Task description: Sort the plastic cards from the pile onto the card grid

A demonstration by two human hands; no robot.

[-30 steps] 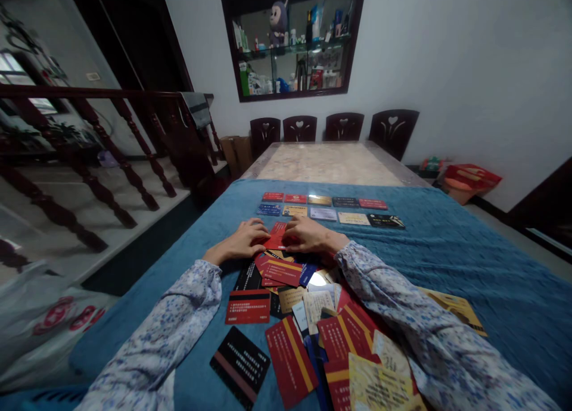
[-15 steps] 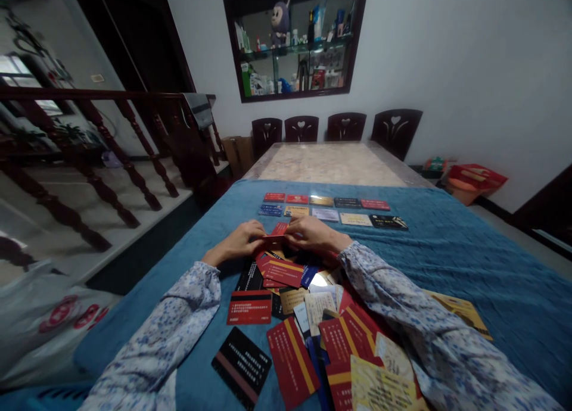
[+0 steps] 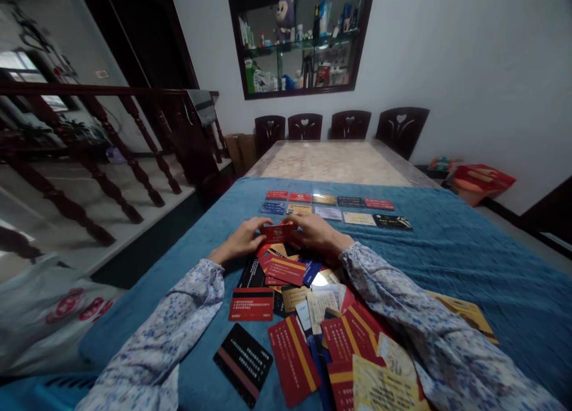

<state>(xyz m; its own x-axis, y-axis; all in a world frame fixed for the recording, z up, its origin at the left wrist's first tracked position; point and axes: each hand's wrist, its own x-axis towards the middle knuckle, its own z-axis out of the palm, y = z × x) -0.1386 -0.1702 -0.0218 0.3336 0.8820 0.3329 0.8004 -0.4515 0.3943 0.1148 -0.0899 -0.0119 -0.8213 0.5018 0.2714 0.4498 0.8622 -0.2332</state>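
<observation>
Between my hands a red card (image 3: pixel 277 233) is tilted up, its printed face toward me. My left hand (image 3: pixel 243 239) grips its left end with thumb and fingers, and my right hand (image 3: pixel 317 234) grips the right end. Just below lies a loose, overlapping pile of cards: a dark red one with a yellow stripe (image 3: pixel 294 360), a black one (image 3: pixel 243 363), a red one with a black stripe (image 3: pixel 251 304) and a yellow one (image 3: pixel 384 384). Beyond my hands, two rows of cards lie spaced out, among them a black card (image 3: pixel 392 221) and a white card (image 3: pixel 328 213).
A blue cloth (image 3: pixel 469 250) covers the near part of the table; bare marble tabletop (image 3: pixel 330 161) shows beyond. A yellow card (image 3: pixel 469 315) lies right of my right forearm. White plastic bags (image 3: pixel 49 315) stand at the left, and chairs (image 3: pixel 351 125) line the far end.
The red card, seen nearly edge-on before, has been tipped up so its face shows. My left thumb and fingers have spread along its end. The view has shifted slightly.
</observation>
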